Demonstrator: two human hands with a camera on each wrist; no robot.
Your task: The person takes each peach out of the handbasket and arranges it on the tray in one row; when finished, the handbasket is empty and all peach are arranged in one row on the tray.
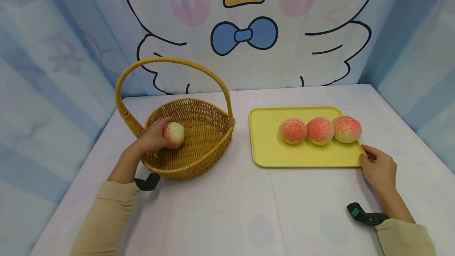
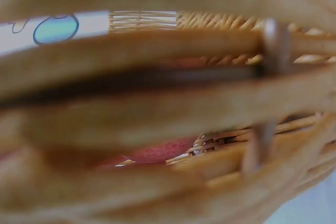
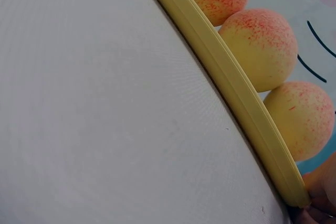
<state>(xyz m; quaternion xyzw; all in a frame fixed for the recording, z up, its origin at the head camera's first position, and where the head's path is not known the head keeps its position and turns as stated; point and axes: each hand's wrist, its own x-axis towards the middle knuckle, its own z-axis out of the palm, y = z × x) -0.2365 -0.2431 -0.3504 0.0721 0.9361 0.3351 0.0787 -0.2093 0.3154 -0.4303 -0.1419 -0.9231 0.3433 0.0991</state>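
Note:
Inside the woven basket (image 1: 209, 157), at its left side, my left hand (image 1: 155, 135) grips a pale peach (image 1: 175, 132) with red speckles. Basket strands fill the left wrist view, with a reddish bit of the peach (image 2: 163, 150) showing between them. On the right, my right hand (image 1: 380, 169) pinches the near right corner of a yellow tray (image 1: 273, 155), thumb and fingers at its rim. Three red-and-yellow peaches sit in a row on the tray: a left one (image 1: 293, 130), a middle one (image 1: 320, 130) and a right one (image 1: 346, 129).
The basket's tall arched handle (image 1: 174, 60) rises over it. A white cloth covers the table (image 1: 227, 216). Behind stands a cartoon-printed curtain (image 1: 249, 70), with blue curtains at both sides. Dark wrist mounts (image 1: 366, 214) stick out from both sleeves.

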